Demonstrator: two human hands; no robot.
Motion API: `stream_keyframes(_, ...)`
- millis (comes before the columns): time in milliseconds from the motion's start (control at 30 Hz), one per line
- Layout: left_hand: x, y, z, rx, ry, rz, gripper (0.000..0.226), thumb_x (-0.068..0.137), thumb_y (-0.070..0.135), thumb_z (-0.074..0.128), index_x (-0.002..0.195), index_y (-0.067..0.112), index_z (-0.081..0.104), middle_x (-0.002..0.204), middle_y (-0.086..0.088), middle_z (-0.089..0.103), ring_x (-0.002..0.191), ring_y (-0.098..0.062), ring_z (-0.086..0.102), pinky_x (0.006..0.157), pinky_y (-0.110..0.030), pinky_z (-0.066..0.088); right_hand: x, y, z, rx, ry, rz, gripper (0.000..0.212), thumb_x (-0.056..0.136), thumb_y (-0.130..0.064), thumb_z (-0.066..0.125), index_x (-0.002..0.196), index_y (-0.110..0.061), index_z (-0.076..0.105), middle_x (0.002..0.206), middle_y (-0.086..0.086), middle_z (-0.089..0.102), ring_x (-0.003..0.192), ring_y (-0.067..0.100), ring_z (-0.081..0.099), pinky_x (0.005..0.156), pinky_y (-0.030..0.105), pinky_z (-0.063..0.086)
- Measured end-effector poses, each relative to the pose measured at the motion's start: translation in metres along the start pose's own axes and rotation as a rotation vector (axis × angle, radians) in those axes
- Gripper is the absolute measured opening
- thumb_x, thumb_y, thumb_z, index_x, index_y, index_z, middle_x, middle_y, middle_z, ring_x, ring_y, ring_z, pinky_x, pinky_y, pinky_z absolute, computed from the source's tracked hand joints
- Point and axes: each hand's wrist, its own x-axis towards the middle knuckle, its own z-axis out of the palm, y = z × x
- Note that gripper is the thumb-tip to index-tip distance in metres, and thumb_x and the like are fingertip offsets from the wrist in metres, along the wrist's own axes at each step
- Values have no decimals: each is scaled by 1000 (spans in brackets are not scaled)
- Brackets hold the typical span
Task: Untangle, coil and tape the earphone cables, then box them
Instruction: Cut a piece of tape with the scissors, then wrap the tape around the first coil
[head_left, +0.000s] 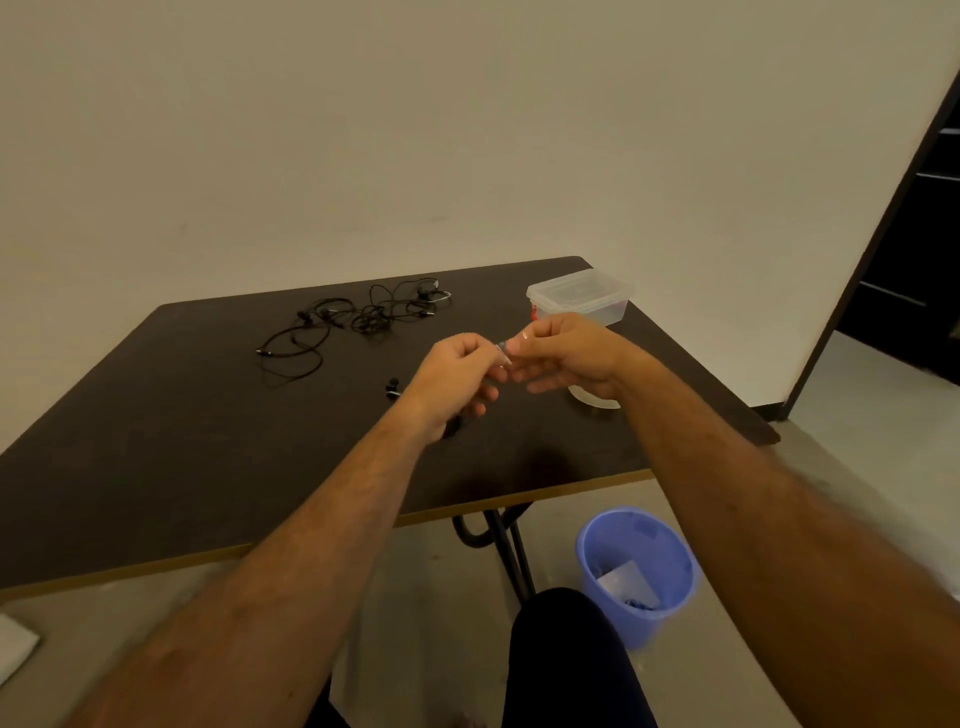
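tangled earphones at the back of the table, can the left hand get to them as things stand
Probably yes: bare table lies between the left hand and the tangled earphones, but it is pinching something small with the right hand.

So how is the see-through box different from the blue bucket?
The see-through box sits on the table at its far right corner; the blue bucket stands on the floor beside the table leg. The box is rectangular with its lid on; the bucket is round and open-topped. The box is clear plastic; the bucket is solid blue. Both hold something inside.
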Motion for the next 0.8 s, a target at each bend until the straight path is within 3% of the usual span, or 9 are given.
stream_keyframes(67, -1, -4, -19, 20, 38, -18, 8, 93, 20, 61, 91, 14, 65, 85, -2, 64, 64, -8, 56, 52, -21, 45, 5, -5, 9, 19, 45, -10, 15, 89, -21, 70, 97, -7, 71, 88, 5, 75, 84, 17, 71, 86, 40, 58)
stream_keyframes(233, -7, -11, -51, -99, 141, -92, 19, 93, 27, 66, 104, 13, 72, 89, 1, 65, 63, -4, 54, 51, -17, 45, 16, -18, 37, -45, 131, -40, 9, 89, -22, 71, 86, -14, 72, 80, -1, 74, 69, 8, 68, 77, 34, 57)
stream_keyframes(367, -3, -26, -55, -149, 282, -44, 22, 95, 22, 64, 114, 13, 68, 97, -4, 69, 63, -4, 55, 49, -18, 43, 25, -19, 56, -64, 238, -63, 12, 90, -21, 70, 90, -9, 72, 82, 3, 73, 68, 9, 66, 75, 34, 58)
stream_keyframes(467, -1, -44, -61, 176, 426, 16, 37, 95, 25, 64, 131, 17, 59, 108, -2, 69, 81, -8, 61, 68, -24, 50, 27, -16, 55, -20, 345, -63, 11, 92, -19, 67, 84, -12, 68, 83, 6, 71, 68, 11, 64, 73, 34, 59)
stream_keyframes(533, -4, -53, -62, 598, 387, 44, 38, 96, 30, 61, 131, 17, 61, 121, -2, 66, 103, -13, 61, 86, -25, 46, 27, -11, 52, -16, 364, -50, 13, 93, -19, 67, 81, -14, 66, 85, 7, 71, 69, 12, 64, 73, 34, 58)
stream_keyframes(567, -4, -56, -61, 733, 341, 60, 36, 98, 32, 58, 131, 17, 62, 125, -3, 62, 109, -15, 59, 87, -25, 43, 26, -10, 51, -22, 366, -43, 13, 93, -20, 66, 81, -14, 66, 87, 8, 72, 70, 12, 64, 73, 34, 58)
stream_keyframes(667, -5, -62, -51, 891, 215, 92, 35, 101, 34, 51, 129, 17, 62, 126, -2, 53, 107, -16, 56, 84, -25, 41, 27, -5, 50, -22, 375, -29, 14, 93, -21, 66, 82, -14, 67, 90, 10, 72, 72, 13, 65, 73, 34, 58)
stream_keyframes(800, -5, -62, -40, 994, 102, 128, 33, 103, 32, 46, 126, 15, 63, 128, -3, 49, 109, -18, 56, 93, -31, 46, 27, 0, 51, -23, 371, -23, 13, 94, -21, 65, 83, -13, 68, 90, 10, 72, 72, 14, 65, 68, 29, 57)
